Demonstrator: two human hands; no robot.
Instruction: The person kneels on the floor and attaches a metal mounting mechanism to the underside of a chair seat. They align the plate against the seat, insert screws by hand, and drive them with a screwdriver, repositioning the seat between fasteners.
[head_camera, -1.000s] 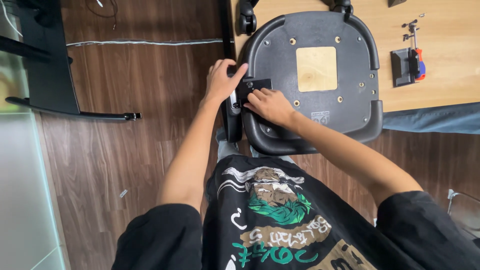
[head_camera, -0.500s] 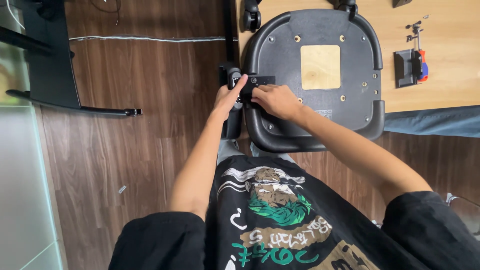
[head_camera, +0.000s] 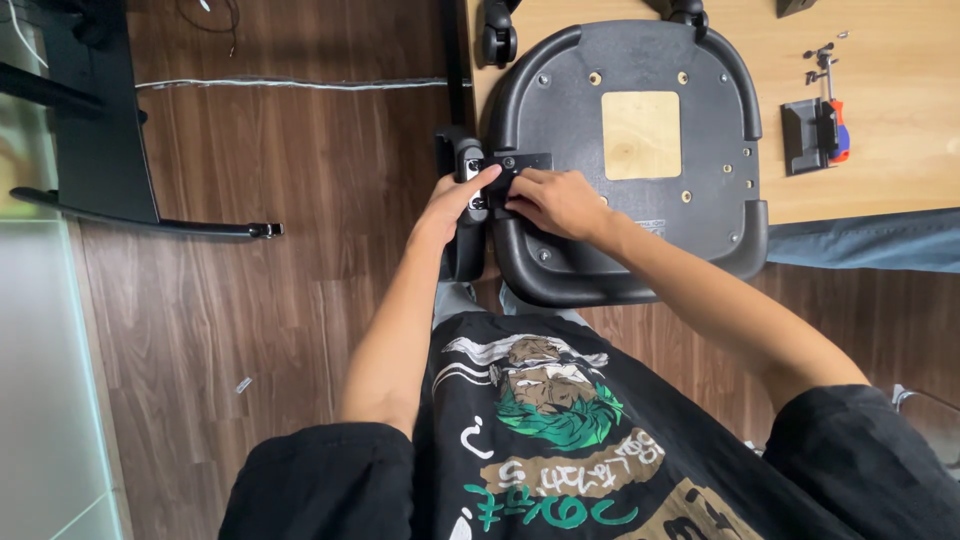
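We press our left hand (head_camera: 455, 200) and right hand (head_camera: 555, 200), fingers curled, onto the black bracket (head_camera: 520, 165) at the upturned chair seat (head_camera: 640, 240)'s left edge; the armrest (head_camera: 465, 215) hangs just beside it.

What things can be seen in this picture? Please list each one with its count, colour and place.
chair seat: 1, black, upside down on the table
armrest: 1, black, at the seat's left edge
bracket: 1, black, on the seat by the armrest
table: 1, light wood, top right
screwdriver: 1, red handle, on the table
casters: 2, black, top edge
floor: dark wood
left hand: on the armrest
right hand: fingers at the bracket
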